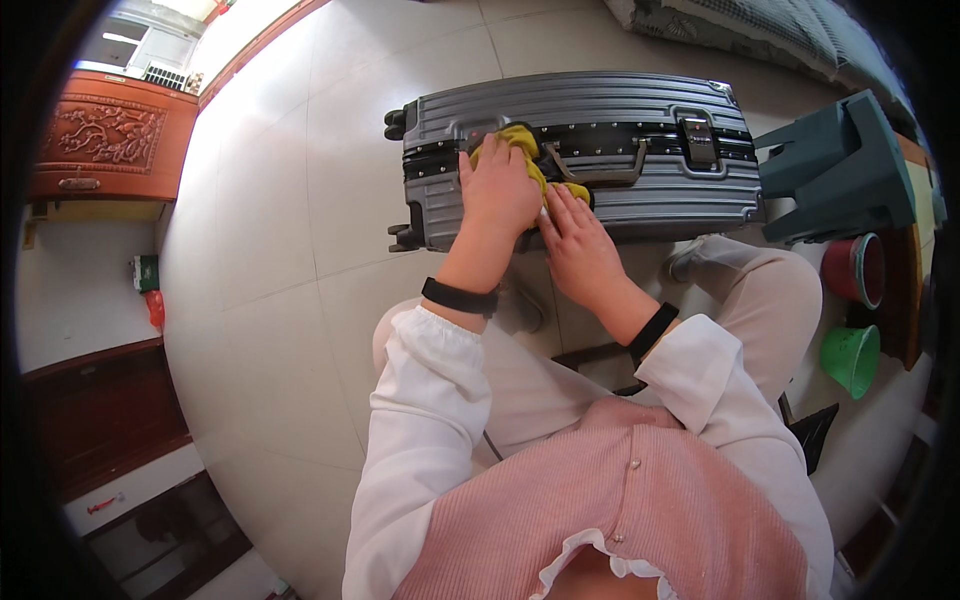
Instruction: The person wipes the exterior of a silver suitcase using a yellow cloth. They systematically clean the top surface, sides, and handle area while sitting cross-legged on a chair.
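A silver-grey ribbed hard-shell suitcase (465, 105) rests on its long side on the floor, its handle side facing up. My left hand (499, 184) presses a yellow cloth with dark edging (521, 139) onto the suitcase's black riveted seam, left of the handle. Beside it, my right hand (581, 244) has its fingers on the lower part of the same cloth. The metal carry handle (600, 176) lies just right of the cloth. Farther right is a combination lock (699, 141). Part of the cloth is hidden under my fingers.
Dark wheels (397, 126) stick out at the suitcase's left end. A blue-green plastic stool (832, 172) stands close to its right end. A red bucket (851, 270) and a green bucket (847, 360) are at the right. A carved wooden cabinet (112, 135) is at the left.
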A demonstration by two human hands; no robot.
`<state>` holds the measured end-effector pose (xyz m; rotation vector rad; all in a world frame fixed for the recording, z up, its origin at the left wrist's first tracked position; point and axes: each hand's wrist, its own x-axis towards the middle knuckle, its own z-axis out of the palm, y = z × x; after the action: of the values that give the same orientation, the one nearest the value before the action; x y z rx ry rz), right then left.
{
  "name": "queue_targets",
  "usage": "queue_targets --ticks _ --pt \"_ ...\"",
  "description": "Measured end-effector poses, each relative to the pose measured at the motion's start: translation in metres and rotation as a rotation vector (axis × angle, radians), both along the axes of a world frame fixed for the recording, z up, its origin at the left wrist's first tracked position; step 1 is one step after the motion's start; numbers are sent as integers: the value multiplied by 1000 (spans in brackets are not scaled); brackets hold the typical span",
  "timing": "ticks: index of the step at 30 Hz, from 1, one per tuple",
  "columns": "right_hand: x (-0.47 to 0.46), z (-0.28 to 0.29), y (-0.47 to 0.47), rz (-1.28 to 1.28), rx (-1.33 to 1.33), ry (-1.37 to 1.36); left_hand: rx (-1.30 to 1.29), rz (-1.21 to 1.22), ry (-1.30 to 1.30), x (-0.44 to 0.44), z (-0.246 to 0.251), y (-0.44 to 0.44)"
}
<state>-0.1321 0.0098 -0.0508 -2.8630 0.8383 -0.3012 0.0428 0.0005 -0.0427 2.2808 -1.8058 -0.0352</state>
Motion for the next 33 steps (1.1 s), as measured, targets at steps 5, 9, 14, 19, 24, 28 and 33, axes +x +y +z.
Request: queue_targets --ticks 5,9,14,19,24,28,33 --pt "-2 -1 -2 6 32 -84 16 -40 -4 -10 14 11" --pt "-5 2 -4 27 68 -86 267 37 224 -5 37 23" --pt "-5 6 -7 41 57 11 225 -13 313 2 47 29" --pt "-2 7 -5 25 31 46 85 -121 213 5 34 23" --pt "-1 6 -2 22 43 -48 -10 -49 191 -3 23 16" --pt "-2 7 -4 28 55 -54 94 -82 151 2 27 12" --pt "-4 8 -8 48 49 67 214 -52 256 9 48 24"
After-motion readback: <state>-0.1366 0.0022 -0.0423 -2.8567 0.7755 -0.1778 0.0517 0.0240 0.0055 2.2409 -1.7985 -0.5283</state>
